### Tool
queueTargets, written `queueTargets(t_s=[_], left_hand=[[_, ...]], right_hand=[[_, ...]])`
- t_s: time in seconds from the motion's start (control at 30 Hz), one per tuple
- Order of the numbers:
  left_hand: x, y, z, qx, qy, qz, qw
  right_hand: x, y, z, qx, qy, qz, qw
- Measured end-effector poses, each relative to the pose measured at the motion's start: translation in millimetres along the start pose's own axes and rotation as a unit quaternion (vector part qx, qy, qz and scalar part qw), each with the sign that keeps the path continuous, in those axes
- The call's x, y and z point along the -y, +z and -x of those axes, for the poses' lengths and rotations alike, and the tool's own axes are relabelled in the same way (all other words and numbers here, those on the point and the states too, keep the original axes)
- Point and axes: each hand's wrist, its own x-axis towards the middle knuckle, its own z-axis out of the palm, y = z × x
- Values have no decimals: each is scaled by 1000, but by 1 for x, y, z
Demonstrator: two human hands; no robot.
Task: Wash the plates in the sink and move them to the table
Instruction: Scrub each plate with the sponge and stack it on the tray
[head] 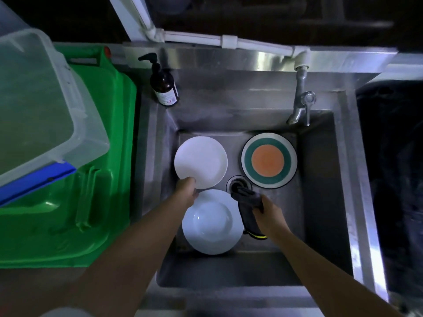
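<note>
Dark pump bottle (164, 88) upright, white label, black pump head. Left of the pump bottle, green bin (96, 179) with ribbed lid. Clear plastic box (43, 106) resting on the bin, further left of the bottle, blue strip along its lower edge. White pipe (226, 41) running behind and right of the bottle. Metal tap (301, 104) well right of it, spout pointing down

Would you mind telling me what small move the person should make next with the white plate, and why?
Probably lift the white plate off the sink floor and bring the dark cloth onto it. The left hand already has a grip on its near rim, the right hand holds the cloth beside the drain, and the tap shows no running water.
</note>
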Motion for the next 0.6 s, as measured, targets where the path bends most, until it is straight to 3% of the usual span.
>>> queueTargets(t_s=[0.3, 0.6], left_hand=[[-3, 2, -6, 1, -31, 134, 991], [5, -1, -13, 19, -4, 138, 990]], right_hand=[[-9, -10, -2, -3, 15, -11, 1000], [-37, -10, -2, -9, 31, -19, 999]])
